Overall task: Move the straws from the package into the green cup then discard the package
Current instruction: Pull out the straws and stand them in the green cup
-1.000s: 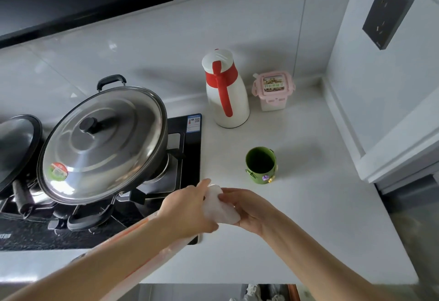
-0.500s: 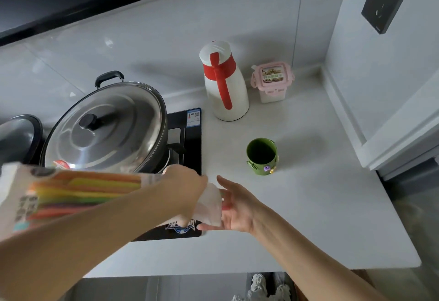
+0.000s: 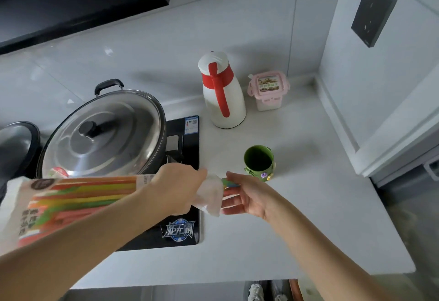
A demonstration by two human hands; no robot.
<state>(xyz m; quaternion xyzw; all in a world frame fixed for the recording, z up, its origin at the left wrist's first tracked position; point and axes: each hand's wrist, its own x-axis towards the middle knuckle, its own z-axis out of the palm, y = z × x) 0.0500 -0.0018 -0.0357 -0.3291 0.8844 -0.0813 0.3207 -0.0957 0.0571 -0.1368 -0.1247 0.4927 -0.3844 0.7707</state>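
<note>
the left hand (image 3: 175,189) is clamped around the neck of the package (image 3: 71,202), which lies level and stretches off to the left above the forearm. the bright straws (image 3: 88,193) fill it lengthwise. the crumpled open end of the wrapper pokes out just right of this hand. the right hand (image 3: 247,196) meets that end, its fingers (image 3: 234,178) loosely pinching straw tips that poke out there. just beyond the right hand, the green cup (image 3: 259,162) stands upright on the white desk (image 3: 308,217). a lidded pot (image 3: 104,134) sits behind the package.
</note>
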